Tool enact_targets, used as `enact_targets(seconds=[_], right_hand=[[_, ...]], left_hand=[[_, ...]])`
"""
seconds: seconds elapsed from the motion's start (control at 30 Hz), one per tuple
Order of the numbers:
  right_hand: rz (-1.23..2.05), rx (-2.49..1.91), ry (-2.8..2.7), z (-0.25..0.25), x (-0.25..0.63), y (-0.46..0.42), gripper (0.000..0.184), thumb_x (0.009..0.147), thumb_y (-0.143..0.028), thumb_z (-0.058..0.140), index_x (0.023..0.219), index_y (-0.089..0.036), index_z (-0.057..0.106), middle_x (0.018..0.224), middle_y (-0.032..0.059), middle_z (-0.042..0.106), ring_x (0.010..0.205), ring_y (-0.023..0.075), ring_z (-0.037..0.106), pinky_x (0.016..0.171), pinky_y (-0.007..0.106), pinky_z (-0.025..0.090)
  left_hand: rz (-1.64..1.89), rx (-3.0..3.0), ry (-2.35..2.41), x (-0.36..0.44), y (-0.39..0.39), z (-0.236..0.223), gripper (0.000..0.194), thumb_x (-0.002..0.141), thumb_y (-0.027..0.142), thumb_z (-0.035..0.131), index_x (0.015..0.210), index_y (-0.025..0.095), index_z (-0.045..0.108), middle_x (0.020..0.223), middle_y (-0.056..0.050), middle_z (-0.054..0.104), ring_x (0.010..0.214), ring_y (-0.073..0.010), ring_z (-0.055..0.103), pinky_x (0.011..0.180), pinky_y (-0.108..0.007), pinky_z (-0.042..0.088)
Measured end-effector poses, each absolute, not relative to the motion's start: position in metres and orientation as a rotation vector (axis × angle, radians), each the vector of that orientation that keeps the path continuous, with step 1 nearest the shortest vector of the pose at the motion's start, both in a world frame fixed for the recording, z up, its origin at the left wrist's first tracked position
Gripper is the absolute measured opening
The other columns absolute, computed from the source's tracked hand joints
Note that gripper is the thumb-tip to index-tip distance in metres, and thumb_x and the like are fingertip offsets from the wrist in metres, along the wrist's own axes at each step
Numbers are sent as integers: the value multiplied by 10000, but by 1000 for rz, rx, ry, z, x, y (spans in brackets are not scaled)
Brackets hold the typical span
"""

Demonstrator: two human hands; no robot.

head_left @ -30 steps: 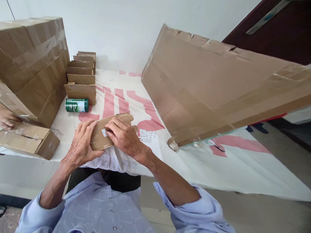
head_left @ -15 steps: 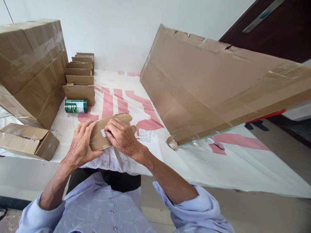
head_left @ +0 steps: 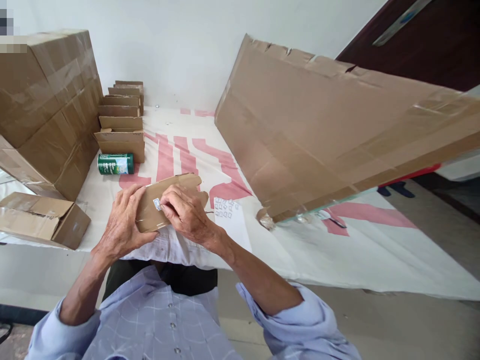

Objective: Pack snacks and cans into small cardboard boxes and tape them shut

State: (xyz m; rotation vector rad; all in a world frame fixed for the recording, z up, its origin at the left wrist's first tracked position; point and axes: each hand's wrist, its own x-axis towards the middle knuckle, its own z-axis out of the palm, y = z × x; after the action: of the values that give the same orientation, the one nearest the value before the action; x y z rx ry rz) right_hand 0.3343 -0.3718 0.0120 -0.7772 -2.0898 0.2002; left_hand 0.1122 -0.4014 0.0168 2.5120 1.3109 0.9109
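Note:
A small flat cardboard box (head_left: 170,192) rests at the near edge of the table, with a small white sticker (head_left: 156,203) on its top. My left hand (head_left: 122,220) grips the box's left end, fingers curled over it. My right hand (head_left: 185,212) lies on top of the box, fingertips pressed together at the sticker. A sheet of small stickers (head_left: 224,209) lies just right of my right hand.
A green can (head_left: 115,164) lies on its side beyond the box. Several folded small boxes (head_left: 122,125) stand behind it. Large taped cartons (head_left: 48,105) fill the left, with a smaller box (head_left: 41,220) in front. A big cardboard sheet (head_left: 318,135) leans over the right. The table wears a white-and-red cloth (head_left: 180,155).
Another person's hand at the far left edge has gone from view. My hands and the small box have barely shifted; my right fingertips stay at the sticker.

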Motion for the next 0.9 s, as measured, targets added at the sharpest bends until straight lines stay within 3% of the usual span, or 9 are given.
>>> enact_targets(seconds=[0.23, 0.47, 0.6, 0.9], right_hand=[[440, -874, -1665, 15, 367, -385, 126, 1045, -263, 580, 921, -239, 590, 884, 16, 618, 786, 171, 584, 738, 323, 495], [383, -1440, -1306, -57, 507, -377, 201, 943, -424, 606, 895, -228, 608, 817, -6, 629, 745, 161, 565, 753, 308, 491], [376, -1741, -1260, -107, 561, -376, 174, 868, -387, 539, 796, -231, 567, 746, 0, 617, 733, 173, 557, 725, 298, 470], [441, -1966, -1290, -159, 572, -347, 81, 844, -236, 536, 779, -234, 585, 829, 38, 715, 795, 194, 614, 789, 310, 468]], left_hand=[[920, 2581, 1304, 106, -395, 17, 1039, 732, 326, 915, 1611, 240, 368, 1599, -191, 504, 1443, -431, 506, 1200, -639, 465], [969, 2607, 1373, 92, -384, 17, 918, 856, 508, 820, 1627, 217, 416, 1580, -224, 526, 1409, -470, 539, 1136, -676, 504], [1038, 2638, 1365, 92, -379, 18, 928, 859, 613, 776, 1624, 193, 458, 1548, -255, 565, 1376, -524, 565, 1110, -740, 487], [1043, 2652, 1397, 104, -373, 21, 1031, 815, 810, 713, 1645, 250, 470, 1533, -226, 595, 1360, -525, 579, 1113, -757, 475]])
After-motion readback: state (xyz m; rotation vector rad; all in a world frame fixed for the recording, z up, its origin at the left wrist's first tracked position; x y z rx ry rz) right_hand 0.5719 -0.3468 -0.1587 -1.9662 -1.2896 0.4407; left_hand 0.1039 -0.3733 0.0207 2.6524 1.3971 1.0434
